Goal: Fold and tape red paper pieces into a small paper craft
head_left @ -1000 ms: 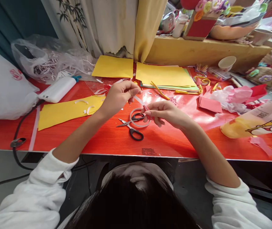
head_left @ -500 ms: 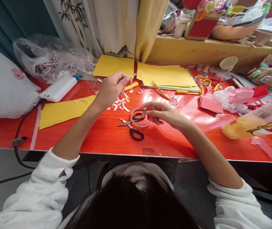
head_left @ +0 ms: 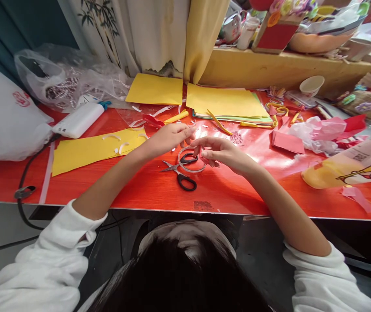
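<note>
My right hand (head_left: 222, 155) has its fingers curled at the right side of a thin clear ring (head_left: 182, 166), which looks like a narrow roll of tape. A small red bit (head_left: 200, 151) shows by its fingertips. My left hand (head_left: 175, 138) is close to the right fingertips, its fingers bent together; anything in them is too small to make out. Beneath the ring lie scissors (head_left: 187, 183) with black handles, blades spread and pointing left. Left of them, a yellow paper strip (head_left: 84, 151) carries several curled white scraps (head_left: 123, 147).
Yellow sheets (head_left: 155, 90) and a stack of coloured paper (head_left: 224, 102) lie at the back of the red table (head_left: 152, 190). A drink cup (head_left: 351, 164), pink paper (head_left: 287, 142) and crumpled tissue are right. A white power strip (head_left: 79, 120) and plastic bags (head_left: 6, 117) are left.
My left hand has moved right and down from above the white scraps to beside the right fingertips. A red piece behind it now shows. My right hand and the ring have barely moved.
</note>
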A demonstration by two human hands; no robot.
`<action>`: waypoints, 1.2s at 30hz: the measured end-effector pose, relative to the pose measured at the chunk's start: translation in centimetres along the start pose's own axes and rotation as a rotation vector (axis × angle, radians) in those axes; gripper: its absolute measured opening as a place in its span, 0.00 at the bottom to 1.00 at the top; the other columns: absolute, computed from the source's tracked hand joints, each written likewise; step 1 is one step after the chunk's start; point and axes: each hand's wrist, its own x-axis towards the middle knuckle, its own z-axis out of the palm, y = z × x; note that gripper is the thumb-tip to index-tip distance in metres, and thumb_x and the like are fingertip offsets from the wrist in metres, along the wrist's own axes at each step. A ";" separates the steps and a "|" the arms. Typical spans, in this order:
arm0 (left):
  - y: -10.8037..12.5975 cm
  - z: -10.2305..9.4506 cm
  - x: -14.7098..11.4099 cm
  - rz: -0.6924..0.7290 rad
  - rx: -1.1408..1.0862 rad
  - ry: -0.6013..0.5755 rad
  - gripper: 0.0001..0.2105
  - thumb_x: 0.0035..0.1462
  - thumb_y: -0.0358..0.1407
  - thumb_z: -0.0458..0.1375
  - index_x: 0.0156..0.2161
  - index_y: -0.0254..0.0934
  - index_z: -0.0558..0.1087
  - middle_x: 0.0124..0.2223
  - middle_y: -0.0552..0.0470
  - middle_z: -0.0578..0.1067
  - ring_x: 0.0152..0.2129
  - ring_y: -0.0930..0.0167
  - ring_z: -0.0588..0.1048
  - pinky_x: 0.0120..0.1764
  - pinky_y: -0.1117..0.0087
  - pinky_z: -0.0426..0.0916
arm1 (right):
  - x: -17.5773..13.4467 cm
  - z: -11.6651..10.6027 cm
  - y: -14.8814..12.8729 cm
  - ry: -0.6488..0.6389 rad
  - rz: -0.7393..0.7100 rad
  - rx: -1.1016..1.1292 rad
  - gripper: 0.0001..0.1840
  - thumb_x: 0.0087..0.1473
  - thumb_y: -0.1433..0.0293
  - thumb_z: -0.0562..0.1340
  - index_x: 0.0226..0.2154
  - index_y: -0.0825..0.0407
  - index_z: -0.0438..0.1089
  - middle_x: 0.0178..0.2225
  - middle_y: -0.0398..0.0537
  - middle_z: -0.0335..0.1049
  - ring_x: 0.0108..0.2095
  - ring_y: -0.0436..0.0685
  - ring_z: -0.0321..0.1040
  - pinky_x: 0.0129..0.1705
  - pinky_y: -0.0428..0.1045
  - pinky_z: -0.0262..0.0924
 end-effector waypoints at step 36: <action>-1.2 1.6 0.2 0.092 0.591 0.011 0.13 0.59 0.35 0.49 0.23 0.33 0.65 0.23 0.53 0.68 0.22 0.75 0.64 0.26 0.72 0.52 | 0.3 0.5 1.4 -0.176 -0.257 -0.313 0.16 0.57 0.65 0.57 0.48 0.47 0.71 0.54 0.51 0.60 0.33 0.48 0.65 0.35 0.47 0.64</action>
